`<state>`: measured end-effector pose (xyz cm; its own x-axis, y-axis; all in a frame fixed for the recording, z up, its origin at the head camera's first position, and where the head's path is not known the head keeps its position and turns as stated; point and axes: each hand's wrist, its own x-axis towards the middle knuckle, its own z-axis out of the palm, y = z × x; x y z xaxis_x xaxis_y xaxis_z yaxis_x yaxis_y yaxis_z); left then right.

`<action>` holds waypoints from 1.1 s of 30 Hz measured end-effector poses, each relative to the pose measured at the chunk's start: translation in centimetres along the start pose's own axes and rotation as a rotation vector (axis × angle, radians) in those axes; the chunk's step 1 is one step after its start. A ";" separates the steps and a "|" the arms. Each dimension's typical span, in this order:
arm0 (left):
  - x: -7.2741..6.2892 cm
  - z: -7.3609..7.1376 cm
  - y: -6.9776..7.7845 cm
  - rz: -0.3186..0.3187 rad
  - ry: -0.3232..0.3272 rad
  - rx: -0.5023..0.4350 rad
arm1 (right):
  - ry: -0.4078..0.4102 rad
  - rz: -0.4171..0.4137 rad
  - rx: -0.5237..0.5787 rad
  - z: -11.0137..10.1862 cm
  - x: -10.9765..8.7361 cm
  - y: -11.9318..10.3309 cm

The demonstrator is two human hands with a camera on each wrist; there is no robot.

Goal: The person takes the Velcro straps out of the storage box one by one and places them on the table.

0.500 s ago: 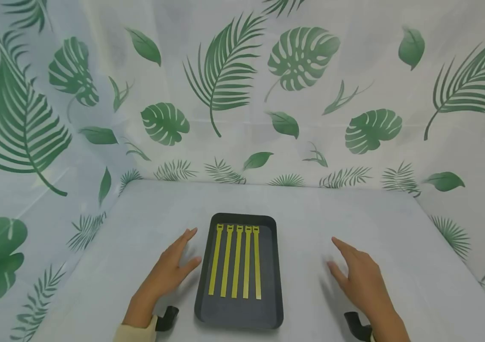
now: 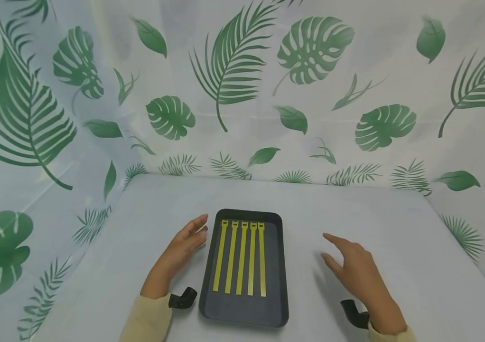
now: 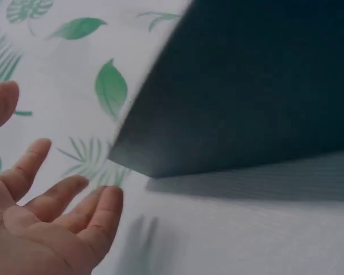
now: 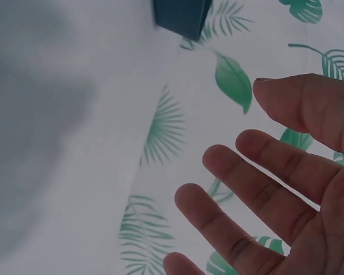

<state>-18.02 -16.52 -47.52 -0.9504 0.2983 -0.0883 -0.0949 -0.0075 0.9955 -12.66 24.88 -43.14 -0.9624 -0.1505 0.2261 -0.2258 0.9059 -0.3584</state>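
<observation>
A dark grey rectangular tray (image 2: 242, 309) lies on the white table. Inside it, several yellow cable straps (image 2: 239, 261) with slotted heads run lengthwise side by side, heads at the far end. Just left of the tray is my left hand (image 2: 182, 244), fingers loosely extended and holding nothing. In the left wrist view, the tray's dark outer side (image 3: 235, 103) rises close beyond the fingertips (image 3: 112, 197). My right hand (image 2: 355, 268) hovers over the table some way to the right, fingers spread and nothing held. The right wrist view shows only a corner of the tray (image 4: 183, 17).
White cloth printed with green leaves (image 2: 315, 47) hangs behind the table and along both sides. The white tabletop (image 2: 174, 199) spreads around the tray. A black curved mount (image 2: 183, 298) sits at my left wrist, and another black mount (image 2: 355, 313) at the right.
My left hand has moved forward along the tray's left side, its thumb drawing nearer the fingers. The right hand has shifted slightly toward the tray. The head view has tilted a little.
</observation>
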 end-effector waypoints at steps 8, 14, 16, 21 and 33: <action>1.4 0.0 -2.8 0.002 -0.057 -0.389 | -0.078 0.005 0.069 0.2 1.6 -1.2; 1.4 -0.4 -3.6 -0.017 -0.126 -0.378 | -0.118 -0.070 0.116 0.2 3.3 -2.0; 1.5 -0.6 -3.9 -0.012 -0.151 -0.338 | -0.130 -0.086 0.123 0.3 3.8 -2.4; 1.9 -0.8 -4.5 0.012 -0.194 -0.287 | -0.143 -0.119 0.146 0.7 4.9 -3.5; 1.8 -0.9 -4.5 0.024 -0.165 -0.266 | -0.215 -0.240 0.175 1.8 7.6 -6.1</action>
<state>-19.57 -16.76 -52.16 -0.8945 0.4455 -0.0368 -0.1682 -0.2591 0.9511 -18.87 17.47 -40.84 -0.8843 -0.4473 0.1342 -0.4540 0.7560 -0.4715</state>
